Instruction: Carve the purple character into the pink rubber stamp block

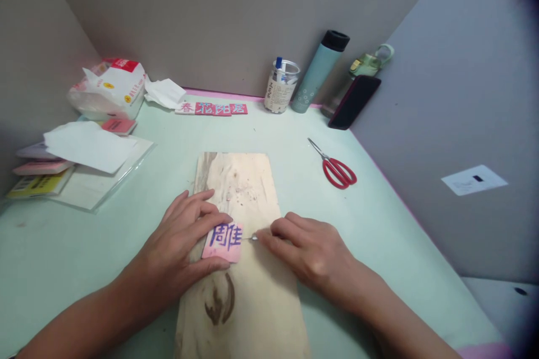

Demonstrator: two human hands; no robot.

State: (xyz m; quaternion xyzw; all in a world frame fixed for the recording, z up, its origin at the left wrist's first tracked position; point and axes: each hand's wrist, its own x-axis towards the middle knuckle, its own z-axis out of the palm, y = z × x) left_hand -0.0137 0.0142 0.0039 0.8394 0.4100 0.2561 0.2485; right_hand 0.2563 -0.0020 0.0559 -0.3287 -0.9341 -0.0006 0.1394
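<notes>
A pink square rubber-like block (231,254) with a purple Chinese character lies on a wooden board (252,303). My left hand (189,235) grips it, thumb at the near edge and fingers at the far and left sides, holding it against the wood. My right hand (311,244) is closed in a pinch around a slim metal-tipped carving tool (254,238). The tool's thin tip points left and reaches the block's right edge; whether it cuts in, I cannot tell. Most of its handle is hidden inside my fingers.
Red-handled scissors (339,173) lie right of the board. Along the back are finished-looking character blocks (213,109), a pen jar (281,87), a blue tumbler (320,70) and a leaning phone (355,102). Papers (90,146) and a plastic bag (112,87) sit left.
</notes>
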